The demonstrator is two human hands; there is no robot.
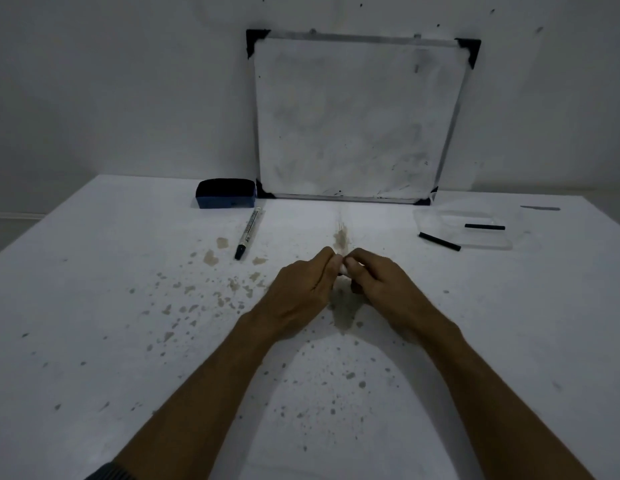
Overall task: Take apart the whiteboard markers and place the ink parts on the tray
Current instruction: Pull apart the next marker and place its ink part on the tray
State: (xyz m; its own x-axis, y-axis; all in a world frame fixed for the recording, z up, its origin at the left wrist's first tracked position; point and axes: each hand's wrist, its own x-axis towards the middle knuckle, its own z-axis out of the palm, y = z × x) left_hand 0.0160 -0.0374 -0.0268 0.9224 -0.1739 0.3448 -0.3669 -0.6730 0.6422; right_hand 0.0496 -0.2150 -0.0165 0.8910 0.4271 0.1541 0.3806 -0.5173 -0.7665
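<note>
Head view: left hand [303, 282] and right hand [374, 277] pinch a white marker [343, 269] together, well in front of the tray [509, 242] holding one ink stick [484, 227]. A sudden release could fling ink.

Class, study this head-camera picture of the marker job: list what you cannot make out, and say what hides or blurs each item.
- Marker in the hands: only a white sliver shows between the left hand and right hand; fingers cover the rest.
- Print on the spare marker: too small and blurred.
- Tray: clear plastic, edges faint in dim light.
- Dark strip beyond the tray: too small to identify.
</note>
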